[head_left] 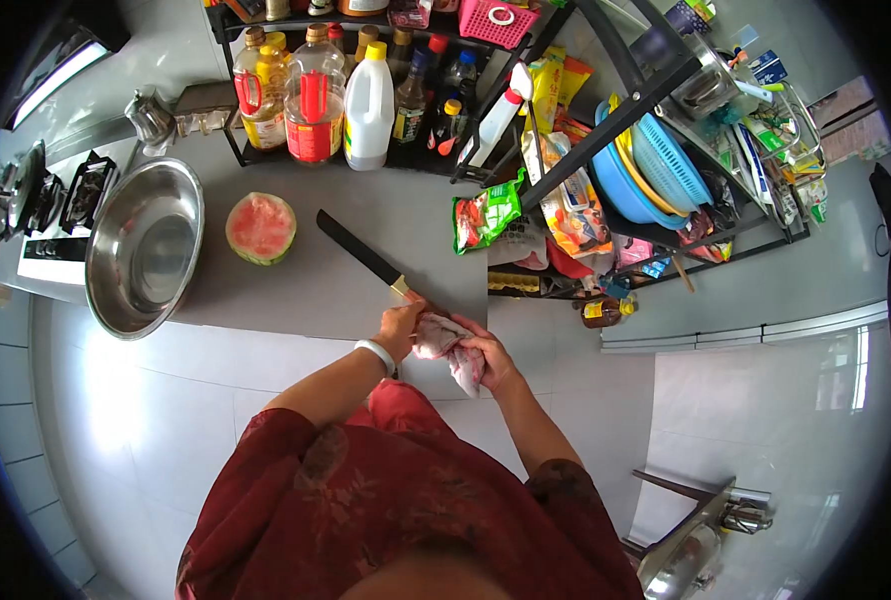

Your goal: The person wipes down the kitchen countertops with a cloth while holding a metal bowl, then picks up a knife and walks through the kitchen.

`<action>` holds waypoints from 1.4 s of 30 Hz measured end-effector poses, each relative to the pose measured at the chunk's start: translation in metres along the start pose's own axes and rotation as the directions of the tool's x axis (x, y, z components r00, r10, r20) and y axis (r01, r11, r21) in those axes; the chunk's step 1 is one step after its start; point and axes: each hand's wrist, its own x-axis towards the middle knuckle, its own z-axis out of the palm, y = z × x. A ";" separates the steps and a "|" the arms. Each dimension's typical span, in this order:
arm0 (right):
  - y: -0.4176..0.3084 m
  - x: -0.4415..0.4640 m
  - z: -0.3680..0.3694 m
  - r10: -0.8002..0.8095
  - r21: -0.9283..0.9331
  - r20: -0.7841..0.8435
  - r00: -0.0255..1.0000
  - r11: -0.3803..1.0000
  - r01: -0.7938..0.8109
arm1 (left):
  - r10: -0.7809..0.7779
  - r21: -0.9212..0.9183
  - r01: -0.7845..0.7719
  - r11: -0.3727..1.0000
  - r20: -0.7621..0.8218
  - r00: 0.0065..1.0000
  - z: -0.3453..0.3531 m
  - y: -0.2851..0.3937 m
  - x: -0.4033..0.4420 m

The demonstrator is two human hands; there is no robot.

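A pinkish-white cloth (450,345) is bunched between my hands near the counter's front edge. My left hand (400,330), with a white bracelet at the wrist, has its fingers closed at the cloth's left side. On the cloth's right side, my right hand (492,358) is wrapped round it. Beyond them a knife with a black blade (358,247) lies slanted on the grey counter, its light handle end by my left fingers; the rest of the handle is hidden. Left of the knife sits a cut watermelon piece (261,228), red face up.
A large steel basin (148,248) stands on the counter's left, beside a gas stove (71,205). Bottles (369,108) line the back shelf. A rack with blue baskets (656,165) and snack packets stands right.
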 end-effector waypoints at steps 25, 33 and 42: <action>0.015 0.143 0.040 -0.612 -0.893 0.422 0.669 -0.408 0.190 | 0.330 0.528 -0.269 0.806 -0.022 0.944 -0.161 -0.011 -0.169; -0.051 0.289 0.084 -0.744 -0.898 0.318 0.587 -0.436 -0.066 | 0.423 0.514 -0.289 0.808 -0.165 0.891 -0.179 -0.030 -0.217; 0.004 0.325 0.195 -0.426 -0.691 0.714 0.555 -0.553 0.465 | 0.444 0.357 -0.344 0.869 -0.253 0.860 -0.179 -0.052 -0.239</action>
